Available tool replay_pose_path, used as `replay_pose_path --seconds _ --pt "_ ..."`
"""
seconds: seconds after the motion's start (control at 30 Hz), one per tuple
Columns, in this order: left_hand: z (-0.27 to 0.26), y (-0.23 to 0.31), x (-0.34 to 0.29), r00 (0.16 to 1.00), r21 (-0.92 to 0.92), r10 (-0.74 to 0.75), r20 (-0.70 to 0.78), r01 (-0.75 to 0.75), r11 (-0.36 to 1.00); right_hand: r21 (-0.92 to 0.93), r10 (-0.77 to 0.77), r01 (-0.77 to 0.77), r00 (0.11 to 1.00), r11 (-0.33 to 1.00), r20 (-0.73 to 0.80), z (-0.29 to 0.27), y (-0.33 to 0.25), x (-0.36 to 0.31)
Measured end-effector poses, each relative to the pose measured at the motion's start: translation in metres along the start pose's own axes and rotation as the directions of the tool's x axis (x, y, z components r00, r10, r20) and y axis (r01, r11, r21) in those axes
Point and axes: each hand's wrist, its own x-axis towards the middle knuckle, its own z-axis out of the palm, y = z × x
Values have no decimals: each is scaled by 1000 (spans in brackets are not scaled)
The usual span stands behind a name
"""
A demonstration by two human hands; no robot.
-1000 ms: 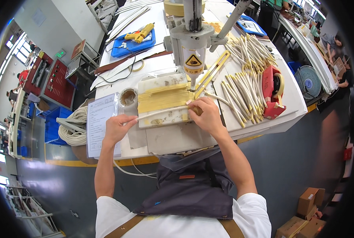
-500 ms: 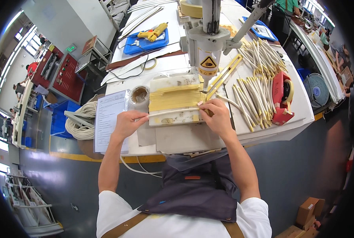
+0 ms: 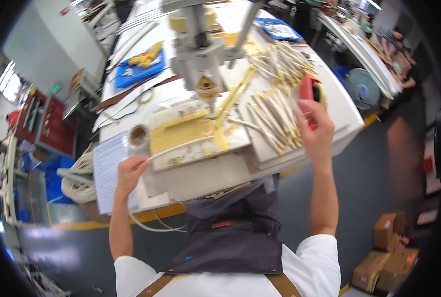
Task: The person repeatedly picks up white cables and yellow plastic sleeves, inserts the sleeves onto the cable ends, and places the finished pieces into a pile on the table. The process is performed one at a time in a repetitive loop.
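Observation:
My left hand (image 3: 133,173) is closed in a pinch on the near-left end of a white cord (image 3: 181,147). The cord stretches to the right across a white block (image 3: 176,161) whose top is partly covered with yellow tape (image 3: 178,132). My right hand (image 3: 317,129) is at the red tape dispenser (image 3: 307,89) and hides its lower part. Its fingers look bent, but blur hides whether they grip anything. Above the block stands a grey press head (image 3: 206,81) with a yellow warning label and a narrow tip.
Many white cord pieces with yellowish ends (image 3: 275,116) lie left of the dispenser. A printed sheet (image 3: 109,168) and tape roll (image 3: 139,134) are left of the block. Farther back sits a blue tray (image 3: 140,69) with a yellow glue gun (image 3: 146,57). The press stands over the work.
My right hand has let go of the cord's right end and moved right to the tape dispenser. My left hand still holds the other end. The whole view has shifted and turned.

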Motion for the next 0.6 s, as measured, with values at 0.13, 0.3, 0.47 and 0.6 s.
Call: replay_pose_path --seconds 0.13,0.3,0.47,0.6 --pt "-9 37 -26 971 -283 -235 45 239 929 -288 396 -364 916 885 58 -76 54 30" --pt "33 100 -36 940 -657 -264 217 341 672 -306 694 -624 667 719 273 -82 75 40" --pt "74 138 -43 863 -703 -251 438 503 503 -26 765 -812 538 583 355 -85 87 46" --pt "86 149 -49 840 -692 -210 500 533 486 208 770 -879 476 429 424 -88 90 40"
